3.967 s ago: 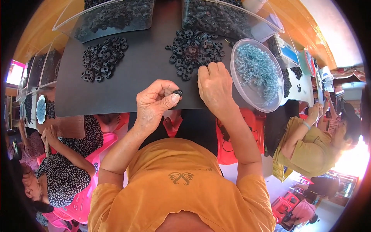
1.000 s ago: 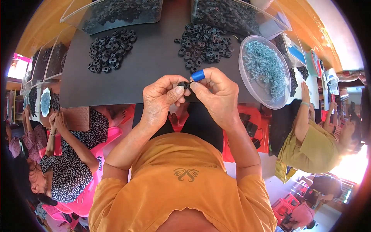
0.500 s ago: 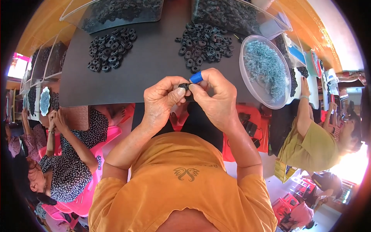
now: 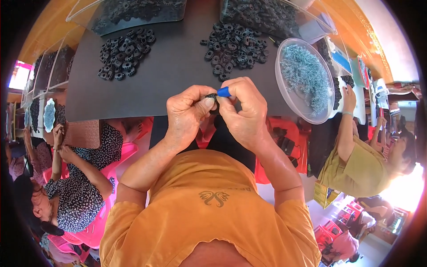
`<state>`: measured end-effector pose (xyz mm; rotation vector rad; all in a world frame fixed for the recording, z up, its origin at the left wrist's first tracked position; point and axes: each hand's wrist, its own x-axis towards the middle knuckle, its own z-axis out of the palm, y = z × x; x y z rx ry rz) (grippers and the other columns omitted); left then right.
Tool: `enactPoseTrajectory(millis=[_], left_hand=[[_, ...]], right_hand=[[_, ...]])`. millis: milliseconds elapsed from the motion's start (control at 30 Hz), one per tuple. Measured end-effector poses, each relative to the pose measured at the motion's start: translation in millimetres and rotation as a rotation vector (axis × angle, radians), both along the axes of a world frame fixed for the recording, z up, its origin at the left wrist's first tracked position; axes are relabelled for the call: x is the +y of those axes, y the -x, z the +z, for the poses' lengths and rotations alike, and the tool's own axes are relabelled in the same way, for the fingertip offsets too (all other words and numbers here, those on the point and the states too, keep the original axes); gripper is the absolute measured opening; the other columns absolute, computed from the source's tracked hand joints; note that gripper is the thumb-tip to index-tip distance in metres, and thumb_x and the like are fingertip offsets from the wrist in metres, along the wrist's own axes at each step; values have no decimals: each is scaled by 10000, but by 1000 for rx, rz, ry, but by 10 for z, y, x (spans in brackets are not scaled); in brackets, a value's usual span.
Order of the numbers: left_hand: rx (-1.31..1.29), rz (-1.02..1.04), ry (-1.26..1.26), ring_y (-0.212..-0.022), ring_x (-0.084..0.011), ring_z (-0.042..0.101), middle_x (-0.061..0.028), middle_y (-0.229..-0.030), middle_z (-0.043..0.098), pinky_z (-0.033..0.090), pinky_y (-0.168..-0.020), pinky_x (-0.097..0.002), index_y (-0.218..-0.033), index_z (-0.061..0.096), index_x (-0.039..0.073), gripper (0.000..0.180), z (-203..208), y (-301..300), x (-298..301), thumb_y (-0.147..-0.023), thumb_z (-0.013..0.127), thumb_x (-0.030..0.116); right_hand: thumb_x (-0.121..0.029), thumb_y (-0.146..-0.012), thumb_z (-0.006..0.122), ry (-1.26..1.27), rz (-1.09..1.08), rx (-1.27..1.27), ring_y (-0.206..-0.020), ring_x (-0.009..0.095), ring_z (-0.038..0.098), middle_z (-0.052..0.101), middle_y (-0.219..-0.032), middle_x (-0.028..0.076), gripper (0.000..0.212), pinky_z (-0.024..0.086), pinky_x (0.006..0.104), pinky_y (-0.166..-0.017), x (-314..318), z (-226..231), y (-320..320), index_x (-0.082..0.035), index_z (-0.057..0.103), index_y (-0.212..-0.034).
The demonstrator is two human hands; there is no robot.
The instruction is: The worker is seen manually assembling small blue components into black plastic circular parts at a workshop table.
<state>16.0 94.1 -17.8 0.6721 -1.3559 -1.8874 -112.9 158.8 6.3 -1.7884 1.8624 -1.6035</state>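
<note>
Just past the table's near edge, my left hand (image 4: 187, 113) pinches a small black plastic claw clip piece (image 4: 211, 96) between thumb and fingers. My right hand (image 4: 245, 109) meets it from the other side, its thumb and index finger closed at the piece. A blue finger cover (image 4: 224, 92) sits on the right index finger. The fingers hide most of the piece, and whether a second part is in the right fingertips does not show. Two heaps of similar black toothed pieces lie beyond, a left heap (image 4: 124, 53) and a right heap (image 4: 233, 50).
At the right stands a round clear tub (image 4: 291, 104) with many small pale-blue springs (image 4: 308, 75). Two clear bins of black pieces, a left bin (image 4: 138, 13) and a right bin (image 4: 262, 20), line the far side. Seated people work at both sides.
My right hand has turned slightly, and its blue-covered index finger now presses closer against the piece. The left hand keeps its pinch, almost in the same place.
</note>
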Motion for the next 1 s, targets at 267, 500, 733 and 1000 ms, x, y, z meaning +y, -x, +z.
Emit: enactPoseTrajectory(millis=[267, 500, 733, 1000], left_hand=[[-97, -56, 1, -618, -36, 475, 11, -741, 591, 400, -534, -172, -948, 660, -11, 113, 72, -16, -83, -853, 604, -34], [-449, -6, 853, -642, -186, 576, -62, -802, 646, 460, -584, -276, -939, 659, 1, 152, 201, -124, -470, -789, 653, 23], [-773, -122, 1609, -748, -289, 562, -113, -743, 510, 468, -633, -385, -867, 611, 36, 172, 238, -30, -746, -695, 616, 40], [-681, -218, 1919, -724, -238, 513, -81, -724, 465, 458, -578, -327, -784, 564, 5, 178, 175, 130, -670, -628, 597, 85]], right_hand=[[106, -769, 624, -34, 32, -87, -704, 104, 539, 607, -882, 78, 183, 458, 238, -635, 69, -109, 63, -3, 580, -910], [110, -786, 604, 32, -49, -390, -709, 177, 571, 597, -847, 96, 209, 464, 261, -647, 59, -194, -12, 8, 599, -968], [48, -888, 551, -108, -34, -491, -877, 84, 573, 630, -959, 41, 141, 458, 222, -801, 159, -267, 77, 34, 622, -1009], [90, -829, 590, 23, -45, -550, -707, 80, 536, 616, -865, 61, 123, 440, 215, -631, 156, -390, 86, 22, 620, -927]])
